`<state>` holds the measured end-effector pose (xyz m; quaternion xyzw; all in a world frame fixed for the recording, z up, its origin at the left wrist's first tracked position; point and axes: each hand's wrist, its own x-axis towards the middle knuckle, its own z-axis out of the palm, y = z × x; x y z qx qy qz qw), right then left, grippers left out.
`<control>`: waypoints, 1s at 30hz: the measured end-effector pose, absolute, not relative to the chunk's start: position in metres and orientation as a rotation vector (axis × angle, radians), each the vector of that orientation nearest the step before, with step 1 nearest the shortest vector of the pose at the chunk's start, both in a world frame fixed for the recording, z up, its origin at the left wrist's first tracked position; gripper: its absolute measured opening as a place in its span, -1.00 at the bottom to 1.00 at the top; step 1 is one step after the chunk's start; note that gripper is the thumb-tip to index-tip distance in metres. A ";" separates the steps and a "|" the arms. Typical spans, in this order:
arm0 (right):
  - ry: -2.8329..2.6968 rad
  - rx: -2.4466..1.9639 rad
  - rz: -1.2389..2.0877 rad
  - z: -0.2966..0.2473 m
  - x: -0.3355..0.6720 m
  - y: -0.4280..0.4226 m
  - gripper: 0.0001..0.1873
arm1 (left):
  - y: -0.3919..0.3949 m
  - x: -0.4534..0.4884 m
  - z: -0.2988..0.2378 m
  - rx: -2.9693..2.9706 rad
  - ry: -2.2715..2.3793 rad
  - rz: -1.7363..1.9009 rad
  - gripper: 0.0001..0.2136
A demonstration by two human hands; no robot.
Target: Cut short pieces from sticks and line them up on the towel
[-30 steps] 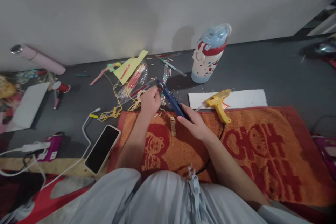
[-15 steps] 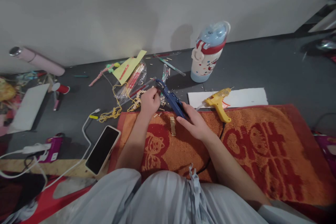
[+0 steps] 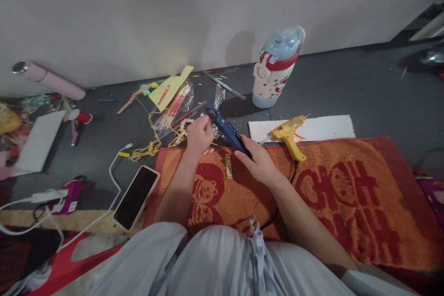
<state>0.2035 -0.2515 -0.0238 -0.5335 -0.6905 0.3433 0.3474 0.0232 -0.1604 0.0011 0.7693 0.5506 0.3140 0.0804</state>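
Note:
My right hand (image 3: 259,161) is wrapped around the lower end of a blue hand cutter (image 3: 227,130), which points up and to the left. Close to the cutter's head, my left hand (image 3: 200,134) is closed in a pinch; whatever its fingers hold is hidden. Below the cutter, a row of short pale stick pieces (image 3: 228,166) lies on the orange towel (image 3: 249,203). More small cut bits (image 3: 212,150) are scattered by my left wrist and under the cutter's head.
A yellow glue gun (image 3: 290,136) rests on a white strip (image 3: 329,128) right of my hands. Behind stands a water bottle (image 3: 275,71). Bagged sticks (image 3: 178,104) and yellow yarn (image 3: 147,150) lie left. A phone (image 3: 136,198) and white cable (image 3: 113,171) lie nearer me.
The cutter's handles look slightly closer together, and its lower end has shifted a little to the right with my right hand. My left hand has moved very slightly toward the right.

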 end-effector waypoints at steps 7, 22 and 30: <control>-1.757 -1.358 0.931 -0.020 0.203 -0.251 -0.49 | -0.161 0.027 0.001 2.224 1.655 0.973 -0.78; -1.825 -1.329 0.934 -0.014 0.207 -0.253 -0.40 | -0.159 0.019 0.007 2.023 1.550 0.894 -0.82; -1.846 -1.344 0.927 -0.013 0.205 -0.253 -0.41 | -0.159 0.018 0.012 2.186 1.622 0.795 -0.83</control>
